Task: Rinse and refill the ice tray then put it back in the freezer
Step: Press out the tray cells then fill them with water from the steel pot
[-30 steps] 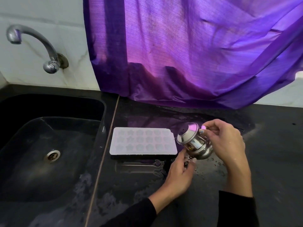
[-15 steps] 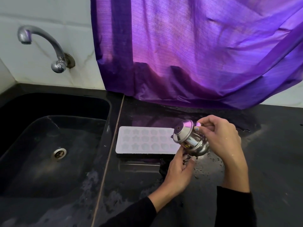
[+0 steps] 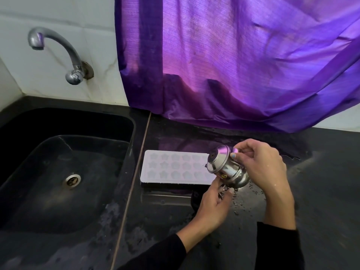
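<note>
A pale ice tray (image 3: pixel 175 167) with star and flower moulds lies flat on the black counter, just right of the sink. My right hand (image 3: pixel 259 164) grips a small steel pot (image 3: pixel 226 168) with a lid, tilted toward the tray's right end. My left hand (image 3: pixel 212 205) sits under the pot's base, fingers curled against its underside. The pot hides the tray's right edge. I see no water stream.
A black sink (image 3: pixel 64 172) with a drain fills the left side, a metal tap (image 3: pixel 56 51) on the tiled wall above it. A purple curtain (image 3: pixel 233 65) hangs behind the wet black counter (image 3: pixel 321 182). Water drops lie near my hands.
The pot has tipped a little further toward the tray, held in both hands. The view has shifted, so everything sits further right in the frame. The tray stays put.
</note>
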Motion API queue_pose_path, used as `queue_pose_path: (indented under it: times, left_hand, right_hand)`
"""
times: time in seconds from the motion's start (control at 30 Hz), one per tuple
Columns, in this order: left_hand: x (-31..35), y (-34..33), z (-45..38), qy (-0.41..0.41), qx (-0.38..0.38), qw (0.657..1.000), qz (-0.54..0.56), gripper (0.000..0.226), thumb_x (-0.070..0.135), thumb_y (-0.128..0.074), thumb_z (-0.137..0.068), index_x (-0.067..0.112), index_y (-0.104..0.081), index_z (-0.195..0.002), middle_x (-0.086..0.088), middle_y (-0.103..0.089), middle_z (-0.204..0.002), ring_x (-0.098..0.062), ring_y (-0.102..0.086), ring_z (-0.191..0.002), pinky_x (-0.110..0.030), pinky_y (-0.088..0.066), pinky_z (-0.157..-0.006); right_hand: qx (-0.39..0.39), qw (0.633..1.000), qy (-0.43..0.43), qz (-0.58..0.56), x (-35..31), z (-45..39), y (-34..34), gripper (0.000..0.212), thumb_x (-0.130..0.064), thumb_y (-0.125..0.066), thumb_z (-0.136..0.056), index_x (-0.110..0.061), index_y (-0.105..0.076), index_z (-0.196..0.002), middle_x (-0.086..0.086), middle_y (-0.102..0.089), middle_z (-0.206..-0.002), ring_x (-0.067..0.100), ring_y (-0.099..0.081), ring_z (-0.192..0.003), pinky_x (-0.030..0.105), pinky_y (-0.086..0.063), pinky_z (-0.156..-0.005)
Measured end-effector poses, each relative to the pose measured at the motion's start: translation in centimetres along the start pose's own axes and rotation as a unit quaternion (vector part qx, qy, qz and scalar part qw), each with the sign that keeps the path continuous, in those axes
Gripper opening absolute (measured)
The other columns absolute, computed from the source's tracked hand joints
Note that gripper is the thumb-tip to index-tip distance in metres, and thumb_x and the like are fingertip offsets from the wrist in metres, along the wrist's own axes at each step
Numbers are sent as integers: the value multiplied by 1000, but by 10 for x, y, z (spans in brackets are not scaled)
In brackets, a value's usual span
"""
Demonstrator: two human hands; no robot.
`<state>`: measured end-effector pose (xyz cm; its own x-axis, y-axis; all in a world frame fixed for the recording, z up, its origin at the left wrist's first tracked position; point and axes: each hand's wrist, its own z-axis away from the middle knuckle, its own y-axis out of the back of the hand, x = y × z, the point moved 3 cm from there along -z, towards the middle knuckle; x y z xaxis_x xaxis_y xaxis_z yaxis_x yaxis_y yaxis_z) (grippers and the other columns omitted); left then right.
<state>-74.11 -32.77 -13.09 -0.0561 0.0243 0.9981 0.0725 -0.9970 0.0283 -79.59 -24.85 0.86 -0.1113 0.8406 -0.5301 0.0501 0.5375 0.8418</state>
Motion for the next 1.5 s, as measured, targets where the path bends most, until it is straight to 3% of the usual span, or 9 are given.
queue_pose_path:
  times: [0.17, 0.4, 0.47, 0.57, 0.63, 0.83, 1.03, 1.2, 1.5]
  left_hand:
    - [1, 1, 1, -3, -6, 1000, -10, 39, 29, -49, -97, 64, -37, -108, 33, -55, -108, 12, -52, -79, -8, -40, -76]
    - [-2, 3, 1, -1, -12, 1000, -9, 38, 30, -49, -96, 63, -38, -110, 37, -54, -106, 9, -47, -77, -12, -43, -79]
    - [-2, 5, 1, -2, -9, 1000, -7, 36, 31, -50, -96, 60, -38, -113, 35, -54, -110, 11, -50, -83, -20, -46, -86]
    - [-1, 7, 2, -3, 0, 1000, 10, 38, 36, -52, -93, 45, -41, -129, 27, -53, -124, 6, -49, -115, -31, -48, -97]
    - [-2, 9, 2, -3, 13, 1000, 15, 44, 36, -51, -92, 35, -42, -134, 21, -53, -130, 2, -46, -124, -36, -48, -99]
    - [-2, 13, 4, -21, 37, 999, 31, 43, 28, -52, -94, 39, -38, -133, 22, -50, -132, -1, -45, -126, -28, -47, -100]
    - [-5, 17, 3, -24, 60, 997, 34, 43, 21, -52, -95, 27, -42, -136, 14, -55, -129, -4, -49, -123, -8, -45, -87]
    - [-7, 19, 3, -17, 65, 998, 20, 51, 36, -50, -86, 27, -44, -135, 14, -58, -128, -4, -53, -119, -13, -45, -88]
    - [-10, 24, 2, -13, 60, 998, 20, 41, 25, -53, -94, 27, -44, -134, 18, -56, -126, -2, -51, -120, -19, -48, -89]
  right_hand:
    - [0, 1000, -4, -1, 0, 1, 0, 6, -35, -71, -82, -34, -66, -86, -17, -67, -79, 11, -62, -82, 31, -42, -73]
    - [8, 1000, -11, -12, 2, 2, 2, 7, -35, -72, -82, -33, -67, -86, -17, -67, -80, 10, -62, -82, 31, -42, -72]
    - [13, 1000, -11, -21, 4, 2, 4, 6, -34, -72, -82, -33, -67, -86, -16, -67, -81, 10, -62, -83, 31, -41, -71]
    - [18, 999, -6, -30, 4, 3, 5, 6, -32, -72, -82, -33, -68, -86, -16, -67, -81, 9, -62, -83, 31, -44, -70]
    - [23, 999, -3, -36, 4, 4, 6, 6, -33, -72, -82, -33, -67, -85, -16, -67, -82, 9, -63, -84, 34, -48, -74]
    - [25, 999, 13, -39, -6, 5, 4, 5, -35, -71, -82, -35, -67, -85, -16, -67, -82, 8, -64, -86, 39, -51, -79]
    - [3, 999, 25, -25, -18, 6, -4, 7, -38, -72, -80, -35, -66, -84, -17, -68, -80, 8, -64, -83, 34, -48, -77]
    - [-2, 999, 36, -13, -25, 6, -8, 7, -39, -71, -80, -37, -65, -81, -19, -67, -76, 9, -64, -79, 39, -51, -79]
    - [-6, 999, 42, 7, -28, 5, -12, 6, -37, -70, -82, -37, -65, -84, -19, -66, -78, 10, -63, -85, 36, -48, -77]
